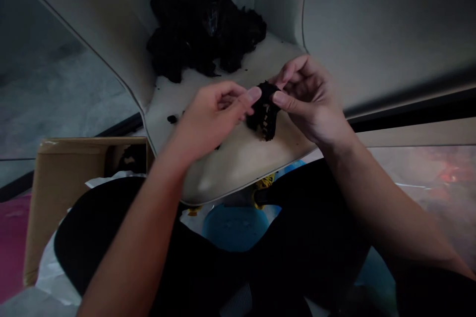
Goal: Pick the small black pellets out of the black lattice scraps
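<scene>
Between my two hands is a small black piece of fabric-like material (pixel 265 109) with a row of pale marks along it. My left hand (pixel 219 114) pinches its upper left edge between thumb and fingers. On the other side, the thumb and fingers of my right hand (pixel 308 94) grip its upper right edge. The lower part of the piece hangs over a pale padded chair seat (pixel 230 173). Further back on that seat lies a heap of black, ragged-edged pieces (pixel 204 29), some with shiny patches. What exactly the black pieces are I cannot tell.
A cardboard box (pixel 70 168) stands at the left with something black inside. Small black scraps (pixel 171 119) lie on the seat. Below its front edge are a blue container (pixel 236 228) and something yellow (pixel 265 188). The seat's side panels (pixel 372 34) rise behind and to the right.
</scene>
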Demonstrator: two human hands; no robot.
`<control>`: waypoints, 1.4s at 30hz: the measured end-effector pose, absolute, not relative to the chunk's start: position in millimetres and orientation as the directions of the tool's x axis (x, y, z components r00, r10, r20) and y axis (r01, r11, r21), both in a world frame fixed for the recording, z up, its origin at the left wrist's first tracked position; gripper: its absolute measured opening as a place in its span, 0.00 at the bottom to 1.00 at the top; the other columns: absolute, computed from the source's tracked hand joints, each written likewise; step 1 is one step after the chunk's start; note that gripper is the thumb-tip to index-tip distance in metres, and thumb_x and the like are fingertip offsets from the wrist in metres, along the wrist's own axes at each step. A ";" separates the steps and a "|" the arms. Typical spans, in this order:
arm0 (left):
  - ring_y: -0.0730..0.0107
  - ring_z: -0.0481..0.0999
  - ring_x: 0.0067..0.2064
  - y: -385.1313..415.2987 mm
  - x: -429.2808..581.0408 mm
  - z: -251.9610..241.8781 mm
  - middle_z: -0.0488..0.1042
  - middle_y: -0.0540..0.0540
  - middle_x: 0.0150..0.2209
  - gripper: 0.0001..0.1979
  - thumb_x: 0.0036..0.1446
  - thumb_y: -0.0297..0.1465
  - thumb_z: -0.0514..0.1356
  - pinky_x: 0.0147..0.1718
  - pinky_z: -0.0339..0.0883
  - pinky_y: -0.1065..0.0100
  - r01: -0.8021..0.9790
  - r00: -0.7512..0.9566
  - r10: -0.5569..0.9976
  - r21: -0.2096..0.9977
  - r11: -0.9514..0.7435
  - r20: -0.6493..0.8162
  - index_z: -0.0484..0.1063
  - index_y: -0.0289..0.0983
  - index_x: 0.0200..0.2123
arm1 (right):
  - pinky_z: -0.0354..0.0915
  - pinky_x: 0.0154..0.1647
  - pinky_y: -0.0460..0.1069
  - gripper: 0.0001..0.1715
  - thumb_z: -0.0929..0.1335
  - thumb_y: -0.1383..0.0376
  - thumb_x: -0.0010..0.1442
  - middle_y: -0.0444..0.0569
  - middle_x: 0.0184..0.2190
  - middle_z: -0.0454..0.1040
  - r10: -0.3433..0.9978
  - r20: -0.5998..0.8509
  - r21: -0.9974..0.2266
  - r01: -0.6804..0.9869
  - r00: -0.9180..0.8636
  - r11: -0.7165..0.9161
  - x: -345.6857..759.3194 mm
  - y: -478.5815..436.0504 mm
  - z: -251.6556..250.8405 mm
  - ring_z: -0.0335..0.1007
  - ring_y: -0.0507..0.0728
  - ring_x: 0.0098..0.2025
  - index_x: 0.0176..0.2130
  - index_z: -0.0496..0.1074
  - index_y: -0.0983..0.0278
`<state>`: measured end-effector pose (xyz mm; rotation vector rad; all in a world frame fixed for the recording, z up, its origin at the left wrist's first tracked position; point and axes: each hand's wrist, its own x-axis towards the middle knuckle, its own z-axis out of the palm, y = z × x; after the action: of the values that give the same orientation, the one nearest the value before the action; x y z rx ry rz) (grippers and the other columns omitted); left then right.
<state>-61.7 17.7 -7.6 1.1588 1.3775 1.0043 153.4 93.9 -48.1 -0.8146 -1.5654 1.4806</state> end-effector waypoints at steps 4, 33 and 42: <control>0.73 0.79 0.37 22.4 -36.6 -29.8 0.81 0.51 0.33 0.11 0.74 0.35 0.72 0.42 0.73 0.70 -0.258 -0.121 0.979 0.958 0.126 -0.161 0.86 0.39 0.35 | 0.82 0.57 0.61 0.34 0.88 0.44 0.54 0.45 0.41 0.76 0.880 0.247 -0.967 -0.052 -0.406 0.247 155.1 92.4 -47.6 0.78 0.62 0.52 0.40 0.70 0.54; 0.69 0.71 0.35 19.5 -2.9 -45.7 0.72 0.55 0.32 0.32 0.41 0.43 0.90 0.33 0.67 0.65 -0.240 -0.219 0.974 0.971 0.008 -0.062 0.74 0.45 0.37 | 0.76 0.39 0.55 0.44 0.93 0.58 0.42 0.32 0.28 0.79 0.981 -0.060 -0.979 -0.181 -0.186 -0.095 147.7 66.1 -36.5 0.74 0.55 0.31 0.42 0.66 0.51; 0.67 0.74 0.39 -2.4 -17.9 -37.7 0.77 0.52 0.37 0.30 0.40 0.38 0.91 0.38 0.72 0.65 -0.189 -0.216 0.976 0.982 -0.011 -0.031 0.77 0.45 0.39 | 0.78 0.41 0.56 0.41 0.91 0.60 0.49 0.34 0.29 0.75 0.969 -0.031 -0.992 -0.110 -0.246 -0.060 141.4 47.7 -22.7 0.76 0.57 0.33 0.45 0.65 0.50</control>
<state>-17.9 -2.4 -37.7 0.9473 1.2259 1.4442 141.4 47.7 -22.7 -1.0283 -1.2753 1.4758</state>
